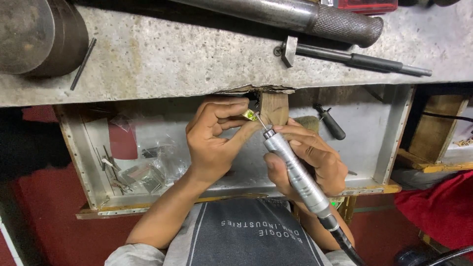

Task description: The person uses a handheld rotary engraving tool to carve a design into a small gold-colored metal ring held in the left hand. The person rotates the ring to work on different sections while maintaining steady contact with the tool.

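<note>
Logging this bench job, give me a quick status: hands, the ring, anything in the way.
Left hand pinching small gold ring against wooden peg. Right hand gripping silver rotary tool, its tip at the ring. Nothing between tool and ring.

clear plastic bags (pixel 148 165) w/ small metal bits, left in drawer tray (pixel 389 138), no labels/screens

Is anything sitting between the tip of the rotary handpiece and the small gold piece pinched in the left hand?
Nothing visible does. The left hand pinches the small gold piece against the wooden peg, and the rotary handpiece in the right hand points its thin bit straight at it, with open space along that short line.
</note>
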